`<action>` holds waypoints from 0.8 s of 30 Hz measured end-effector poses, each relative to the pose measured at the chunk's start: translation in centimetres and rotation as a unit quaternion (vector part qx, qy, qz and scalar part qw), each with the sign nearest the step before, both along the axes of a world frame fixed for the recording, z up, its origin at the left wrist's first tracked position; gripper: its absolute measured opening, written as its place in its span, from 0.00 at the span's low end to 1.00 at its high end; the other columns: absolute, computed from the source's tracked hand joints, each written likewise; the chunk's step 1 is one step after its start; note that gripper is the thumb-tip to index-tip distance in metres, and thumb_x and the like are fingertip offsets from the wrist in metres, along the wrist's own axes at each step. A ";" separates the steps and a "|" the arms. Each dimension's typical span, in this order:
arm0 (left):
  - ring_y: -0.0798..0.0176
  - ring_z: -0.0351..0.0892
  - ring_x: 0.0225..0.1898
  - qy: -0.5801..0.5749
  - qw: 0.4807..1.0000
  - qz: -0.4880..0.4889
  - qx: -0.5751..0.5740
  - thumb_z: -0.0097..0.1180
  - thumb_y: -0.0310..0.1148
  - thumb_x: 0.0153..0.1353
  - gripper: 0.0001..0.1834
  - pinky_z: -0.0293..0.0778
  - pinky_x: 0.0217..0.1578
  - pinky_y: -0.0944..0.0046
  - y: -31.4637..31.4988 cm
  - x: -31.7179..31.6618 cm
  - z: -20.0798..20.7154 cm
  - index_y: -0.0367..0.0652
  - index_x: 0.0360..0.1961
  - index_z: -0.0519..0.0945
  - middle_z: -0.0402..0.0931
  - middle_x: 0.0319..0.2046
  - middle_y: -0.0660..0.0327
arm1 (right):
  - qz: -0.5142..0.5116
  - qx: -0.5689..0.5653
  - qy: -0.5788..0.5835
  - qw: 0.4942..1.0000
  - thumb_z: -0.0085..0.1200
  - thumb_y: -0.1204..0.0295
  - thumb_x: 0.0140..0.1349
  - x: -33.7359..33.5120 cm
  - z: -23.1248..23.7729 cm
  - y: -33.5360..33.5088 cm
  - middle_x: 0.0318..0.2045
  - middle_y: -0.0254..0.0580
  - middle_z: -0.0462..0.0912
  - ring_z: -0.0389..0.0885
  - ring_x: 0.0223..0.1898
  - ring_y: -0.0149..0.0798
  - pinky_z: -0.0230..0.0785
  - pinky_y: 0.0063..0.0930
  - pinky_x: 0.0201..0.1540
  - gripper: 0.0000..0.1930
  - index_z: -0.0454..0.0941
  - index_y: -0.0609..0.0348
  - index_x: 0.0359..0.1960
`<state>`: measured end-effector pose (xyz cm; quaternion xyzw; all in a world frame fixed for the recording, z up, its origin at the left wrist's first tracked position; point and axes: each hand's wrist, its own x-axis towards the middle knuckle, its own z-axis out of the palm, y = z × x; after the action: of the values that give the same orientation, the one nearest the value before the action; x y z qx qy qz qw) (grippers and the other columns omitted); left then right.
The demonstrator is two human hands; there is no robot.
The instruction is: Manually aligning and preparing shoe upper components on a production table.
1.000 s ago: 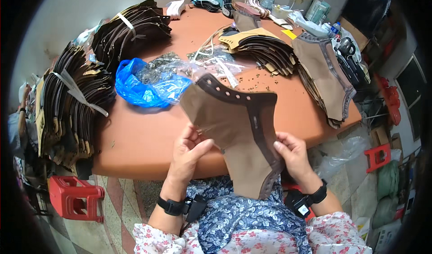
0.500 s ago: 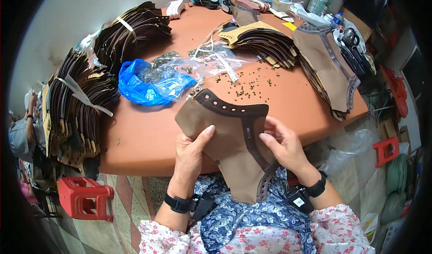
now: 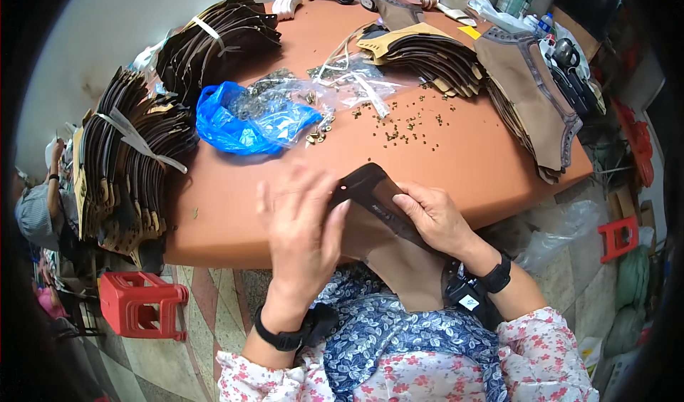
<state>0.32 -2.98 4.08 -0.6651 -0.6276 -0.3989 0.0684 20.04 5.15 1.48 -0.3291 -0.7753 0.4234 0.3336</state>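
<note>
My right hand [image 3: 440,222] grips a brown shoe upper [image 3: 406,267] by its right side, thumb on top. The piece tilts and folds above my lap, its dark trim strip turned toward the table and one punched hole showing near the strip's left end. At the upper's left edge, my left hand [image 3: 303,227] is raised with fingers spread and somewhat blurred. Its thumb lies beside the trim; whether it touches is unclear. Beyond the hands, small brass-coloured eyelets [image 3: 410,126] are scattered on the orange tabletop [image 3: 235,202].
Strapped stacks of dark uppers [image 3: 117,167] fill the table's left side. More uppers [image 3: 531,96] are stacked at the right. A blue plastic bag [image 3: 235,135] with metal pieces lies mid-table. Red stools [image 3: 139,306] stand on the floor.
My left hand has let go of the upper and lifted, fingers spreading. The upper has turned and folded in my right hand, its trim now slanting down to the right.
</note>
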 end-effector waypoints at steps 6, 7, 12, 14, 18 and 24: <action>0.56 0.78 0.34 -0.163 0.982 -0.070 -0.069 0.56 0.29 0.60 0.05 0.63 0.46 0.59 1.3 0.0 -1.3 0.41 0.37 0.80 0.79 0.29 0.59 | -0.012 0.147 -0.017 0.989 0.53 0.75 0.61 0.0 -2.6 -1.3 0.34 0.51 0.80 0.79 0.36 0.53 0.71 0.38 0.38 0.11 0.76 0.62 0.45; 0.57 0.77 0.33 -0.174 0.977 -0.088 -0.085 0.57 0.29 0.60 0.05 0.63 0.46 0.59 1.2 -0.2 -1.3 0.41 0.37 0.80 0.79 0.29 0.58 | -0.017 0.168 -0.018 0.985 0.53 0.75 0.61 0.1 -2.7 -1.3 0.34 0.50 0.80 0.79 0.36 0.53 0.71 0.39 0.38 0.10 0.76 0.61 0.44; 0.59 0.74 0.29 -0.226 0.953 -0.143 -0.143 0.57 0.28 0.60 0.05 0.66 0.40 0.63 0.7 -0.8 -0.2 0.38 0.34 0.80 0.78 0.26 0.57 | -0.008 0.195 -0.005 0.981 0.55 0.75 0.59 -0.1 -2.3 -1.4 0.32 0.48 0.79 0.78 0.35 0.53 0.69 0.40 0.40 0.10 0.75 0.61 0.42; 0.63 0.74 0.26 -0.269 0.937 -0.160 -0.154 0.57 0.27 0.60 0.06 0.69 0.32 0.66 0.8 -0.9 -0.3 0.35 0.33 0.79 0.78 0.24 0.56 | 0.007 0.215 -0.007 0.977 0.55 0.76 0.58 -0.1 -2.1 -1.1 0.31 0.48 0.79 0.77 0.35 0.53 0.68 0.39 0.42 0.11 0.75 0.61 0.43; 0.72 0.74 0.26 -0.362 0.881 -0.218 -0.213 0.54 0.27 0.62 0.07 0.68 0.29 0.71 2.1 0.1 -1.6 0.33 0.35 0.79 0.79 0.24 0.58 | 0.001 0.155 0.003 0.988 0.54 0.76 0.59 1.0 -2.6 -0.8 0.31 0.48 0.79 0.79 0.34 0.50 0.70 0.37 0.39 0.08 0.77 0.63 0.40; 0.79 0.70 0.30 -0.459 0.798 -0.247 -0.303 0.53 0.30 0.66 0.08 0.67 0.31 0.76 4.6 0.7 -4.3 0.36 0.37 0.79 0.76 0.29 0.71 | -0.147 0.119 -0.097 0.977 0.53 0.75 0.60 4.9 -0.2 4.2 0.32 0.49 0.81 0.82 0.32 0.41 0.73 0.29 0.35 0.07 0.79 0.65 0.37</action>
<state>1.00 1.64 -0.18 -0.5229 -0.4887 -0.4506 -0.5335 24.96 9.35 1.25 -0.4368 -0.7919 0.2404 0.3525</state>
